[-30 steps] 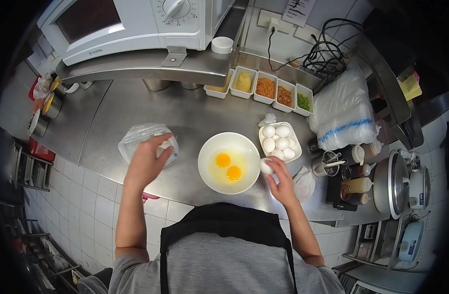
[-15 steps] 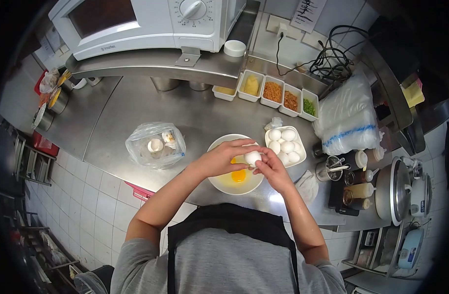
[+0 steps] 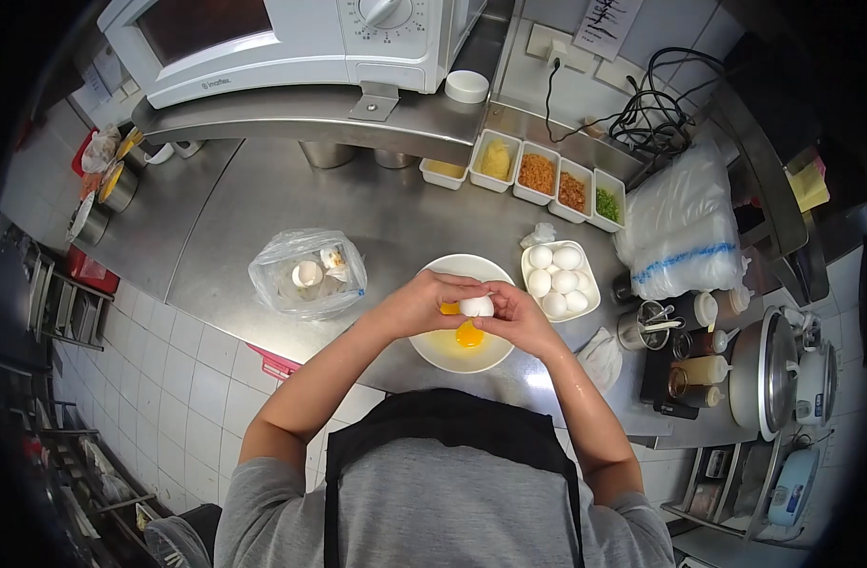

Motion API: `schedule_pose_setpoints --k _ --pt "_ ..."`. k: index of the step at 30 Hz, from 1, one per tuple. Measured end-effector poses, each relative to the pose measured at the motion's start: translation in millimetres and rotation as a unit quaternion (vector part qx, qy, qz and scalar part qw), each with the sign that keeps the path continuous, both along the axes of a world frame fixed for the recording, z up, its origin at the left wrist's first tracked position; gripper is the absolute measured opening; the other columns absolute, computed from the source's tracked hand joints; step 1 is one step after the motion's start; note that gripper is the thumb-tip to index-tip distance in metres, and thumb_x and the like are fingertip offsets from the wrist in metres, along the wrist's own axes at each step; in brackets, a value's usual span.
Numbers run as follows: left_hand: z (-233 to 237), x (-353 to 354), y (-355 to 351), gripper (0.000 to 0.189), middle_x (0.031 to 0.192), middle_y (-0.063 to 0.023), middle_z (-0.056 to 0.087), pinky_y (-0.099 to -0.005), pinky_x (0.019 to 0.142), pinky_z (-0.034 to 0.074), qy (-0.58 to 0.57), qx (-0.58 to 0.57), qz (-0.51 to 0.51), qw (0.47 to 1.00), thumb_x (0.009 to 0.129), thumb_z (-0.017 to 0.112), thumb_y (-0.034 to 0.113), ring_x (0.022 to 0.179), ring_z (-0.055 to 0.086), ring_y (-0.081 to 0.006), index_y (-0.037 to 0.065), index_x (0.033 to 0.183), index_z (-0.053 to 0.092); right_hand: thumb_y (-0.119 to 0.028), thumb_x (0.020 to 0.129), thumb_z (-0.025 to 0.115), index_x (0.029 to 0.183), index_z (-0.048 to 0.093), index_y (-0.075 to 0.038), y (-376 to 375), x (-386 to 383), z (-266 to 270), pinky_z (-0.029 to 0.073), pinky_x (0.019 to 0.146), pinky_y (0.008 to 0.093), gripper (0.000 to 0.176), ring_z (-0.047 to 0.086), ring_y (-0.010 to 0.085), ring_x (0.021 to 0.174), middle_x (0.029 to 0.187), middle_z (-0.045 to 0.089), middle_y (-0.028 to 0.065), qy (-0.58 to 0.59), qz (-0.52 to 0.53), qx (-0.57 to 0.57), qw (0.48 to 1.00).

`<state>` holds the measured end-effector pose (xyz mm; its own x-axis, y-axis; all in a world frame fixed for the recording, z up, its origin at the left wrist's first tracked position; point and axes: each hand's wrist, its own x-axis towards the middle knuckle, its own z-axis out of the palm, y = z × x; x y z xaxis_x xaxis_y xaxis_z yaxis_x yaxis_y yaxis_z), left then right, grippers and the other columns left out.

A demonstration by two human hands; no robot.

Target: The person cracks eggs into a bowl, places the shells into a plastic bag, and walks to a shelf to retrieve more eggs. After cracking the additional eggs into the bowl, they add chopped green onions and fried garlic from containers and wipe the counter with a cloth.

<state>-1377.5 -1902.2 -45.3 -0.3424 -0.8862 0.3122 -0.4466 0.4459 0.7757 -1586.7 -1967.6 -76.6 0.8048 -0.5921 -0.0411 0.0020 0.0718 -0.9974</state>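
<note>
Over a white bowl (image 3: 462, 362), both hands hold a white egg (image 3: 476, 307) between their fingers. My left hand (image 3: 429, 301) grips it from the left, and my right hand (image 3: 519, 320) from the right. A dark line on the shell looks like a crack. Yellow yolk (image 3: 469, 333) and clear egg white lie in the bowl, and more yolk shows beside my left fingers. Just right of the bowl, a white tray (image 3: 585, 308) holds several whole eggs. To the left sits a clear plastic bag (image 3: 273, 289) with broken eggshells (image 3: 307, 274) in it.
Small white tubs of toppings (image 3: 538, 174) line the back of the steel counter (image 3: 225, 227). A microwave (image 3: 301, 47) stands on a shelf above. At right are a stack of plastic bags (image 3: 680, 208), a crumpled cloth (image 3: 600, 360), sauce bottles (image 3: 706, 369) and a large pot (image 3: 751, 379).
Both hands have closed in around the egg and brought it slightly left and level over the bowl. A dark break now shows on its shell. The view has shifted slightly.
</note>
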Motion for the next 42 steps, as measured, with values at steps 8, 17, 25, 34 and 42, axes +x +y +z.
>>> schedule_pose_setpoints --k 8,17,25,34,42 --pt "7 6 -1 0.049 0.118 -0.0126 0.065 -0.0363 0.091 0.052 -0.019 0.009 -0.016 1.0 0.066 0.073 0.0 0.101 0.065 -0.032 0.008 0.114 0.067 -0.004 0.081 0.07 0.12 0.051 -0.002 -8 -1 16 0.051 0.076 0.0267 0.043 0.063 0.0121 0.083 0.095 0.065 0.0064 0.06 0.032 -0.022 0.997" --pt "5 31 -3 0.055 0.117 -0.0142 0.064 -0.0349 0.088 0.054 -0.111 -0.026 0.013 0.993 0.066 0.075 -0.002 0.1 0.065 -0.0305 0.007 0.119 0.063 -0.009 0.074 0.074 0.11 0.059 -0.002 -15 -2 50 0.052 0.071 0.0317 0.04 0.063 0.0233 0.079 0.095 0.061 0.0126 0.183 -0.039 -0.537 0.822" --pt "10 -5 13 0.062 0.106 -0.0066 0.055 -0.0309 0.082 0.058 0.12 0.114 0.05 0.985 0.072 0.077 0.001 0.092 0.064 -0.0174 0.009 0.129 0.054 -0.027 0.073 0.081 0.113 0.059 -0.001 6 17 44 0.05 0.063 0.0277 0.052 0.06 0.0157 0.067 0.093 0.06 0.0102 0.137 -0.076 -0.223 0.962" --pt "18 52 46 0.046 0.109 -0.0039 0.056 -0.0265 0.08 0.054 0.045 0.019 0.266 0.963 0.074 0.076 -0.001 0.099 0.06 -0.0141 0.008 0.116 0.061 -0.021 0.077 0.073 0.12 0.058 -0.01 -65 -42 7 0.044 0.09 0.0435 0.046 0.054 0.0352 0.106 0.116 0.057 0.0169 0.306 -0.304 -0.543 0.721" --pt "-20 143 91 0.048 0.1 -0.0104 0.056 -0.0393 0.078 0.049 -0.298 0.014 0.501 0.812 0.067 0.082 0.026 0.089 0.054 -0.0296 0.011 0.111 0.068 -0.007 0.076 0.071 0.114 0.064 -0.01 -107 -80 -10 0.046 0.089 0.0413 0.039 0.056 0.0327 0.104 0.109 0.061 0.0138 0.31 -0.227 -0.475 0.792"
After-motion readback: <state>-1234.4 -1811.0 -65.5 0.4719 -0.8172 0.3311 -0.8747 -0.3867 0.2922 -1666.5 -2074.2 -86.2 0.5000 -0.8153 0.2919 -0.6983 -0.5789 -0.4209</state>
